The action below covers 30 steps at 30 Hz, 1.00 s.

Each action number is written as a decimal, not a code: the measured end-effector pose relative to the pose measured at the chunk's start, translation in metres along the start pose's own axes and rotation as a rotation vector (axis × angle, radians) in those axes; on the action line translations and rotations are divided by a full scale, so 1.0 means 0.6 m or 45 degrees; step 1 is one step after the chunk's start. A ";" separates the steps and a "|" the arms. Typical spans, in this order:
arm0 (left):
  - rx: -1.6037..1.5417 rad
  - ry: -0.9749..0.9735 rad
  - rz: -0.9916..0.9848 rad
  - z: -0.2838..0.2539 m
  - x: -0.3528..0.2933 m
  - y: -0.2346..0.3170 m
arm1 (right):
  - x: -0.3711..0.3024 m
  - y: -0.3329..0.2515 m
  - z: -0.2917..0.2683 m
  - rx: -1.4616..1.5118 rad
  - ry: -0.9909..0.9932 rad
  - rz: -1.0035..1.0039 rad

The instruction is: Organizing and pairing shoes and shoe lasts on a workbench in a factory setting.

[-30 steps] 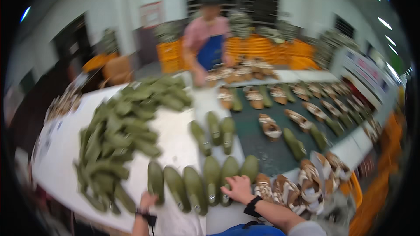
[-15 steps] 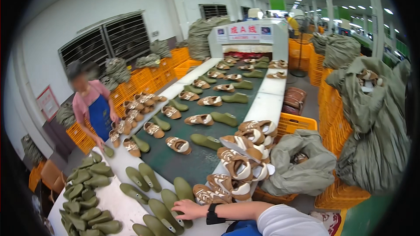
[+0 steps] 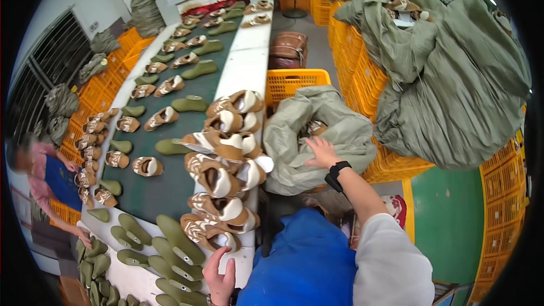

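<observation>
My right hand (image 3: 321, 152) reaches out to the right, fingers spread, over the mouth of an open grey-green sack (image 3: 317, 136) that holds brown shoe uppers. It holds nothing. My left hand (image 3: 220, 276) rests open at the near edge of the white table (image 3: 245, 68), just below a pile of brown and cream shoe uppers (image 3: 224, 164) and beside a row of olive-green shoe lasts (image 3: 170, 249). A black watch sits on my right wrist.
A dark green conveyor belt (image 3: 170, 136) carries shoes and lasts away from me. A person in a blue apron (image 3: 48, 184) works at its left side. Yellow crates (image 3: 292, 82) and big stuffed sacks (image 3: 453, 79) stand to the right. Green floor shows at the lower right.
My view has swung to the right. My right hand left the lasts on the table and moved over to the open sack. My left hand has come back into view at the table edge.
</observation>
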State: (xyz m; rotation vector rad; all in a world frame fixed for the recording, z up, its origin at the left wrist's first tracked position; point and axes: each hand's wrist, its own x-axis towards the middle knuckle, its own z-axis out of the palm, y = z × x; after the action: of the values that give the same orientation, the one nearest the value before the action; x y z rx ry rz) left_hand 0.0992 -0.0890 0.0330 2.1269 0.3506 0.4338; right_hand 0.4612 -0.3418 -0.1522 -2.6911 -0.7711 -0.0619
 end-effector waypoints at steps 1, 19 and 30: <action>-0.029 -0.111 -0.034 0.017 0.019 0.016 | -0.034 0.033 0.035 -0.189 -0.194 0.133; 0.614 -0.629 -0.554 0.564 0.421 -0.134 | 0.045 0.096 -0.157 1.287 -1.678 -0.623; -0.937 0.322 -0.866 0.491 0.437 -0.049 | 0.305 0.231 0.141 0.851 -1.217 0.033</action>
State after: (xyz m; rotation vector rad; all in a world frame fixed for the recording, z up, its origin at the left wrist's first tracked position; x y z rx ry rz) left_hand 0.4594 -0.1827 -0.1009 1.1461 0.8709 0.3503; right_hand 0.6850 -0.3308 -0.2501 -1.9724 -0.7854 1.3069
